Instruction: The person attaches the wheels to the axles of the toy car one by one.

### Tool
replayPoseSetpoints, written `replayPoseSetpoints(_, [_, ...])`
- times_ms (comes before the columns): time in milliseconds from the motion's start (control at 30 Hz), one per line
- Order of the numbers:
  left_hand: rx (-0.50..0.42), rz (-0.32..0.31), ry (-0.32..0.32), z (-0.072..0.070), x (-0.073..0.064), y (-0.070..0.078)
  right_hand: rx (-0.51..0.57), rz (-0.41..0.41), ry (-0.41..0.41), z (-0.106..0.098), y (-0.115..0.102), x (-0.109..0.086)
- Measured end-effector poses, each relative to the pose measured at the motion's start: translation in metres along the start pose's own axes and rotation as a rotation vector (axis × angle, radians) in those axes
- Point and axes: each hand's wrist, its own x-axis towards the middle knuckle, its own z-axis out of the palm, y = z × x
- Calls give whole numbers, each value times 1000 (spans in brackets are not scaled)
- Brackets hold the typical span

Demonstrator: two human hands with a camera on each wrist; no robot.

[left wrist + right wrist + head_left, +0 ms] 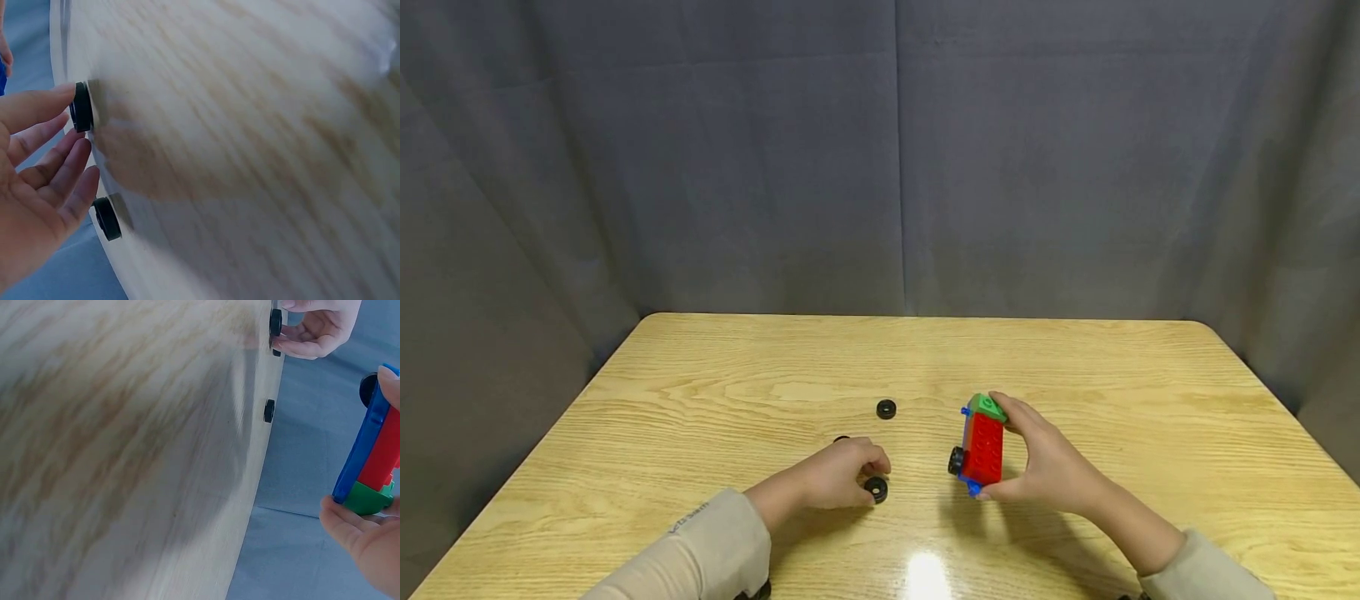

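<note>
My left hand (pixel 842 473) is low over the table, with thumb and fingertips around a small black toy wheel (pixel 880 492). In the left wrist view the thumb touches one side of that wheel (pixel 82 107) and the fingertips are at its other side. My right hand (pixel 1048 467) grips a toy car of building bricks (pixel 983 447) by its two ends, above the table. The car has a blue base, a red studded brick (pixel 382 447) and a green brick (pixel 365 499) at one end. One black wheel (pixel 956 461) is on its left side; its far side is hidden.
Another black wheel (pixel 886 409) lies farther back on the wooden table (pixel 737 367). A further wheel (pixel 841 438) is partly covered by my left hand. Near the front edge, a dark round piece (pixel 763 590) shows beside the left sleeve. Grey curtains (pixel 775 167) hang behind.
</note>
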Motion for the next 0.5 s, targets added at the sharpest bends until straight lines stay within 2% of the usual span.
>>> replayPoseSetpoints(267, [67, 11, -13, 1, 1, 0, -1, -10, 9, 1, 0, 0])
replayPoseSetpoints(500, [56, 3, -27, 2, 0, 2, 1, 1, 6, 1, -1, 0])
